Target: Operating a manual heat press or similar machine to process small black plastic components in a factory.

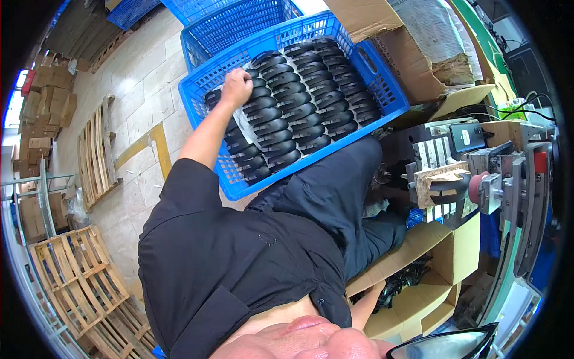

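My left hand (237, 90) reaches into a blue plastic crate (224, 185) and rests at the left side of its contents. Its fingers are curled down, and whatever they grip is hidden beneath them. Glossy black curved plastic parts (308, 116) lie overlapping in several rows, with white strips (245, 125) between rows. On the right, my right hand (375, 293) is down inside an open cardboard box (418, 245) among loose black parts (403, 284). The box flap and the parts hide its fingers.
More blue crates (233, 30) stand behind the crate. At right is a machine (442, 179) with a black part in its fixture and a pink round pad (476, 188). Another cardboard box (412, 54) sits at upper right. Wooden pallets (89, 287) lie on the left floor.
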Tool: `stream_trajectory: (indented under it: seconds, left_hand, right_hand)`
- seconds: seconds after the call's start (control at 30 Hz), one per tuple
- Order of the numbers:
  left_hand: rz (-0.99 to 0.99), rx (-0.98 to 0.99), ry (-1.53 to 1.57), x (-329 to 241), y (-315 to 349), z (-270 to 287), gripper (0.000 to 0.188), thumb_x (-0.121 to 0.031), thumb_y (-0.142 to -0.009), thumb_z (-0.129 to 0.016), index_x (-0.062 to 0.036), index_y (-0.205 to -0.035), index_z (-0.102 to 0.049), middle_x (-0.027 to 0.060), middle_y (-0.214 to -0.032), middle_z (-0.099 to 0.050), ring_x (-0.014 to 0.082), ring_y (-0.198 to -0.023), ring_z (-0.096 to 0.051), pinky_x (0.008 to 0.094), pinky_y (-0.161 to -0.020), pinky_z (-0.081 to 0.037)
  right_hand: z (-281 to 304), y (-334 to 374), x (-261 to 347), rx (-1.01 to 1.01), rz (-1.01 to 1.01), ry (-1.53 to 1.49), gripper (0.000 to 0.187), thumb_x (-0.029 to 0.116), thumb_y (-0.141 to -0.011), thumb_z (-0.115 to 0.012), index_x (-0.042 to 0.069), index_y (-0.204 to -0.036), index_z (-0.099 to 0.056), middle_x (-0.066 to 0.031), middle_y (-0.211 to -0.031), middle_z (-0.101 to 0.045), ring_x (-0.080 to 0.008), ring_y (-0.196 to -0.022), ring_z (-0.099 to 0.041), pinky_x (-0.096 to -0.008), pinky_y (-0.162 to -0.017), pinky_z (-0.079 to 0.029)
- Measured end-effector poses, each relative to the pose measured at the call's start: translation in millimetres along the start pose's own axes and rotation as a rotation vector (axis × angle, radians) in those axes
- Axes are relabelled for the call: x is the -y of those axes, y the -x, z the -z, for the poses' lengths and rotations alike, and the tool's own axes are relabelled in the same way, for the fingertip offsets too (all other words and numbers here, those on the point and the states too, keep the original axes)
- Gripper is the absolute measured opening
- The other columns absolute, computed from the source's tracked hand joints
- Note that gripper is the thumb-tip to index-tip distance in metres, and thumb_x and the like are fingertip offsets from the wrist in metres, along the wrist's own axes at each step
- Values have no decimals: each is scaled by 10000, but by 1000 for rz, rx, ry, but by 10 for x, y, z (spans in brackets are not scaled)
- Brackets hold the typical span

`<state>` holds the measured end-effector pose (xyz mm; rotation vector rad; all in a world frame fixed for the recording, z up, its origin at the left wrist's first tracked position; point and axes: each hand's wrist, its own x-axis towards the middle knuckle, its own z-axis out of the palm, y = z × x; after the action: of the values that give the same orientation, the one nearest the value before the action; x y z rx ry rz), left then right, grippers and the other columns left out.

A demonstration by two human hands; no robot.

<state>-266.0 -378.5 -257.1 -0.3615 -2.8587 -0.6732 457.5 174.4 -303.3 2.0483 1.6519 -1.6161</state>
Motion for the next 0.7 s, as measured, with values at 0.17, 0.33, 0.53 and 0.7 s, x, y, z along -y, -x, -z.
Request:
stream_trajectory:
  seconds: [0.17,0.33,0.53,0.7]
  left_hand:
    - [-158,-68,239,-982,613,-19,134,-151,-892,-763,-57,-988,-756,177,-1285,-738,362,-1232,-667,466,-1078,-518]
    - [-354,19,437,-1925,886,152,128,-98,-893,-770,-48,-1006,-736,163,-1255,-745,347,-1211,-680,436,-1047,-542]
    - [-695,102,657,-3196,1206,314,198,-64,-872,-780,-31,-1058,-721,148,-1153,-757,363,-1078,-718,450,-957,-577]
    - [-1092,285,782,-4176,1762,687,601,-103,-774,-889,-67,-1334,-674,191,-1438,-622,400,-1318,-613,514,-1119,-513]
  right_hand:
    - [290,21,-64,-155,68,66,402,122,-994,-514,-67,-1325,-640,-167,-870,-673,-242,-678,-632,-363,-512,-487]
    - [464,227,30,-413,48,-252,476,51,-991,-488,43,-1464,-544,-142,-1007,-652,-203,-660,-595,-307,-488,-480]
    - [512,958,976,-400,343,-581,355,84,-1032,-577,132,-1372,-664,13,-919,-656,-85,-600,-505,-211,-517,-405]
    - [-22,1710,1941,53,609,-585,201,158,-1046,-659,28,-1185,-725,-15,-802,-653,-75,-576,-555,-240,-495,-440]
